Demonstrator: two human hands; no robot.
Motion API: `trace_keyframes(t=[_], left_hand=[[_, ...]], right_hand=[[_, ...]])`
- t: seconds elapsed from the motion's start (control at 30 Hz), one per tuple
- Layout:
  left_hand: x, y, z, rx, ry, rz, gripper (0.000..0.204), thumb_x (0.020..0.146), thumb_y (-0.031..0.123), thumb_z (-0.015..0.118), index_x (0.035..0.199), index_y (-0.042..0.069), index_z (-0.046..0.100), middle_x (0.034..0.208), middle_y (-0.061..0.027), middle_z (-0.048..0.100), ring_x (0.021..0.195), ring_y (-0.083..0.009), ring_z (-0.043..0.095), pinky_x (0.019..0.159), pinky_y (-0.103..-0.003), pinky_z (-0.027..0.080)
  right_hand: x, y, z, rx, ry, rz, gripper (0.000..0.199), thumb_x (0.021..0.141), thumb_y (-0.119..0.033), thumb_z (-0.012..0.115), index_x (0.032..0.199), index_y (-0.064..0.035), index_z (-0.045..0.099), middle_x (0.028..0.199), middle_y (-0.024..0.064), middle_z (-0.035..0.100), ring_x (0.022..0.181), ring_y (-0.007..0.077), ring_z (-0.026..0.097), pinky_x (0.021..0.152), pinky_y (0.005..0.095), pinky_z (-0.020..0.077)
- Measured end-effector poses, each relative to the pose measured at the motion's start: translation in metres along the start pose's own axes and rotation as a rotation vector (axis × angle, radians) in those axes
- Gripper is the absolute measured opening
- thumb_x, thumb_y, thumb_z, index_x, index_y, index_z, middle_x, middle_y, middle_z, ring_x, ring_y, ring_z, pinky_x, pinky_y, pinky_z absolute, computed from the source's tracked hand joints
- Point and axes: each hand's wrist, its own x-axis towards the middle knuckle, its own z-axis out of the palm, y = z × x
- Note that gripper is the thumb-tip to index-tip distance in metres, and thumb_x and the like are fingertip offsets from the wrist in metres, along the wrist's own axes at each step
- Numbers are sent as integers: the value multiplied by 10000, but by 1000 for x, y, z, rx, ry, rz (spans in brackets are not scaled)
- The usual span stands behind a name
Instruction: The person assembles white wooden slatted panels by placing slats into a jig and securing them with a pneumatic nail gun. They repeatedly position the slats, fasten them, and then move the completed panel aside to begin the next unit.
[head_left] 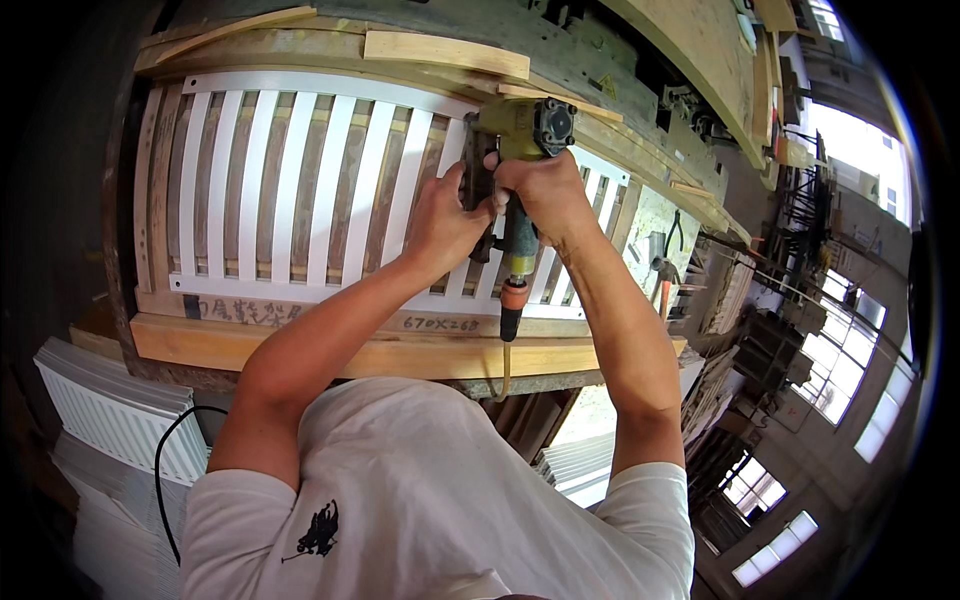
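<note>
A yellow-green pneumatic nail gun (520,135) is held upright over a white slatted panel (300,190) that lies in a wooden jig on the workbench. My right hand (545,195) grips the gun's handle. My left hand (445,215) wraps the dark magazine on the gun's left side. The gun's nose is hidden behind the tool body, near the panel's upper right rail. An orange fitting (513,296) and a hose hang from the bottom of the handle.
Loose wooden boards (445,52) lie along the far edge of the bench (380,355). Stacks of white slatted panels (120,410) sit at the lower left. A hammer (663,272) rests at the right end of the bench. Windows and stacked timber fill the right side.
</note>
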Motion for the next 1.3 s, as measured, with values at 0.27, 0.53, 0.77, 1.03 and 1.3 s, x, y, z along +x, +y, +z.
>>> trace_keyframes(t=[0.27,0.53,0.77,1.03,1.3], left_hand=[[-3,3,-15,7,-71,-66,256,836,45,645,1069,-15,559,840,-32,647,779,-92,598,737,-249,484],[-5,19,-39,125,10,43,227,826,68,654,1017,-35,588,771,-77,686,705,-122,638,689,-288,488],[-4,13,-42,46,19,54,222,836,69,649,1018,-33,576,764,-65,673,703,-114,619,698,-270,485],[-2,7,-46,-23,-29,1,222,821,2,632,1029,-26,563,826,-31,644,778,-81,595,708,-249,478],[-1,9,-63,105,10,45,339,810,163,699,1078,-7,578,778,-130,664,734,-260,647,685,-350,501]], right_hand=[[-6,-5,15,-10,26,8,41,787,3,632,806,34,614,642,57,583,491,133,526,452,287,432],[5,-4,31,63,-46,-26,212,717,44,574,923,72,617,604,93,571,495,173,541,488,287,453],[3,-11,40,-6,-30,-10,53,779,11,624,820,43,614,637,67,580,482,140,525,450,287,445],[3,-11,44,-28,-16,-5,67,801,-18,642,773,27,602,600,64,571,467,145,524,450,296,437],[4,-18,56,-58,-63,7,228,712,28,592,932,82,619,634,102,581,501,172,545,488,291,459]])
